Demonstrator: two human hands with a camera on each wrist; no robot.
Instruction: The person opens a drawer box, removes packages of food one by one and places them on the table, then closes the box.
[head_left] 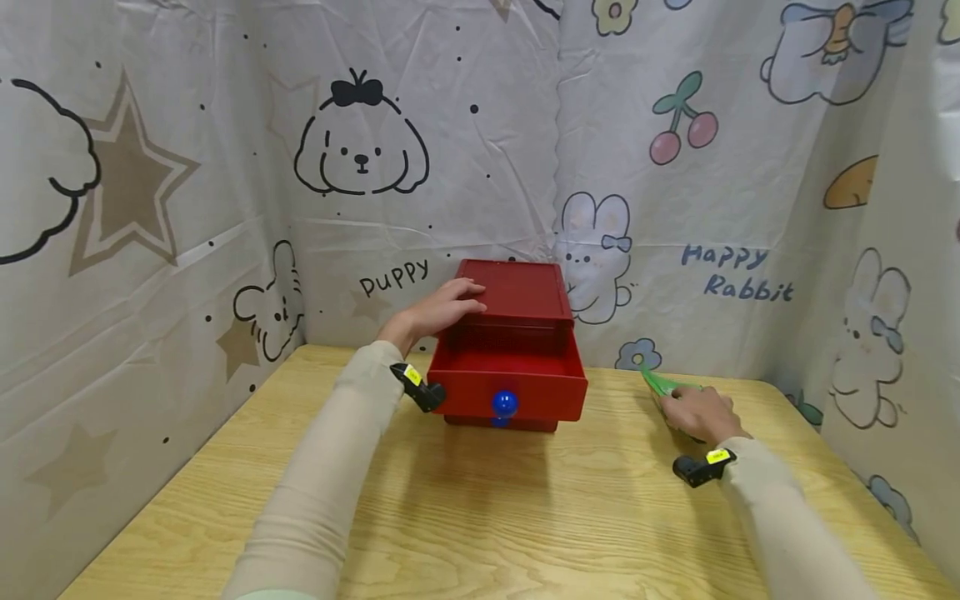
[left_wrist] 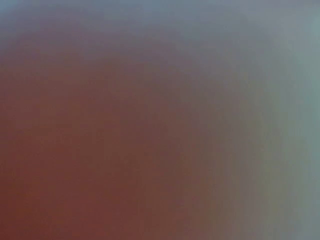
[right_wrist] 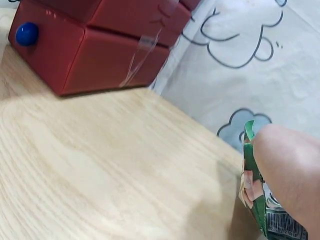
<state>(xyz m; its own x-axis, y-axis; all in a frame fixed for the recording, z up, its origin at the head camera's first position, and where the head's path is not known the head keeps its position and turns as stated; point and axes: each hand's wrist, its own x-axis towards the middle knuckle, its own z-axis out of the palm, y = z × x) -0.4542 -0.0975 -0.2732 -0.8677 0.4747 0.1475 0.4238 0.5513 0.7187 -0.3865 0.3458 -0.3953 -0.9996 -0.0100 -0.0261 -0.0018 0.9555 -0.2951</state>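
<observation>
A red two-drawer box (head_left: 521, 290) stands at the back middle of the table. Its upper drawer (head_left: 468, 392) is pulled out toward me, and I see bare red floor inside. A round blue knob (head_left: 505, 405) sits on the drawer's front. My left hand (head_left: 438, 312) rests on the left edge of the box's top, fingers stretched over it. To the right, my right hand (head_left: 703, 412) grips a green packet (head_left: 658, 383) close over the table. In the right wrist view the packet (right_wrist: 257, 200) shows a barcode, and the hand covers part of it.
A wooden table (head_left: 480, 517) runs up to a patterned cloth wall (head_left: 487, 167) at the back and both sides. The box's lower drawer (right_wrist: 47, 55) is closed, with its own blue knob (right_wrist: 27, 34). The left wrist view is only a reddish blur.
</observation>
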